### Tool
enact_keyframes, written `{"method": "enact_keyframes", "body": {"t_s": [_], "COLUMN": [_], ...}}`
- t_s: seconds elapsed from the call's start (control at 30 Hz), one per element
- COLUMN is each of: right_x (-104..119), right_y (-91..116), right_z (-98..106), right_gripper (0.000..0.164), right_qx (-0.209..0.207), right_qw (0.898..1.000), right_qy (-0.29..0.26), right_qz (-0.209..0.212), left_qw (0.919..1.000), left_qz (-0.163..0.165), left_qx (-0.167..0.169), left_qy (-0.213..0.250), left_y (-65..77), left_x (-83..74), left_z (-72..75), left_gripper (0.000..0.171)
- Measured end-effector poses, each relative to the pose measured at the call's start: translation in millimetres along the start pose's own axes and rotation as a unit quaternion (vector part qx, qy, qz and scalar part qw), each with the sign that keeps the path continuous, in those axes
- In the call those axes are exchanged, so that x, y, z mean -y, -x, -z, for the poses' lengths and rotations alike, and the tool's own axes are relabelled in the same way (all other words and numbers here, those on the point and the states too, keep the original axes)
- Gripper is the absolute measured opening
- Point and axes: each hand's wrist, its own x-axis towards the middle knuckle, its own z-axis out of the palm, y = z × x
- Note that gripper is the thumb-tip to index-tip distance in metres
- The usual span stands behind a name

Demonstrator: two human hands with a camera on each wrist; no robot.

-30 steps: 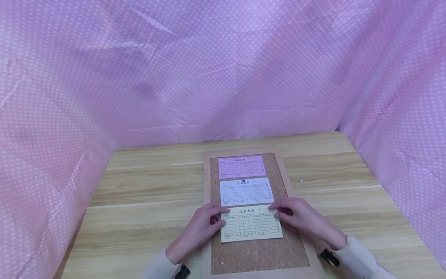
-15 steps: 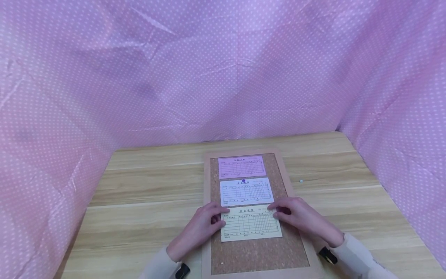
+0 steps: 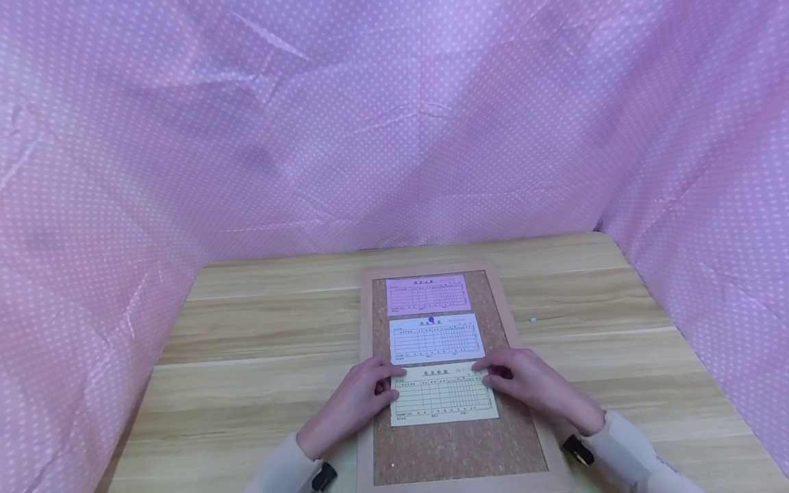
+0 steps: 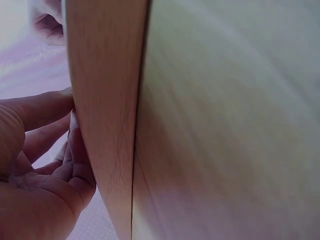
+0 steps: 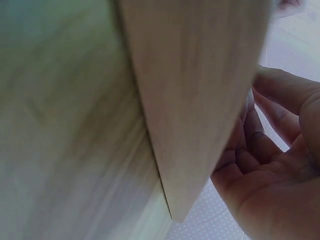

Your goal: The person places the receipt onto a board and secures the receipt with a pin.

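A pale yellow receipt slip [image 3: 440, 397] lies on the cork board [image 3: 456, 452], below a white slip [image 3: 436, 340] and a pink slip [image 3: 427, 294]. A purple pushpin [image 3: 431, 320] stands at the white slip's top edge. My left hand [image 3: 353, 404] touches the yellow slip's left edge with index finger and thumb, spread apart. At the slip's upper right, my right hand [image 3: 539, 383] rests its index finger and thumb, likewise apart. Both wrist views show the left hand [image 4: 45, 165] and right hand [image 5: 275, 150] beside the board's frame, which hides the fingertips.
The board's wooden frame [image 3: 366, 438] lies on a wood-grain table [image 3: 259, 356]. A small light-blue piece [image 3: 533, 320] sits on the table right of the board. A tiny white speck [image 3: 392, 465] shows on the lower cork. Pink dotted cloth [image 3: 394, 137] hangs around the table.
The yellow slip's right side has shifted very slightly left and up, with my right hand moving a little left alongside it. My left hand stays nearly in place.
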Motion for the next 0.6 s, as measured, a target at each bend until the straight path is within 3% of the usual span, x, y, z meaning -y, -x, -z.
{"method": "enact_keyframes", "body": {"t_s": [0.4,0.6], "right_x": [-1.9,-1.7], "right_y": [-0.8,-0.9], "right_z": [-1.8,-0.8], "right_gripper": [0.018,0.018], "right_qx": [0.004,0.002], "right_qw": [1.000,1.000], "right_qy": [0.001,-0.003], "right_qz": [-0.008,0.001], "left_qw": [0.9998,0.9995], "left_qz": [0.014,-0.023], "left_qx": [0.006,-0.009], "left_qy": [-0.009,-0.019], "left_y": [-1.7,-0.6], "left_x": [-1.7,-1.3], "left_z": [-0.3,-0.7], "left_gripper": [0.031,0.030]}}
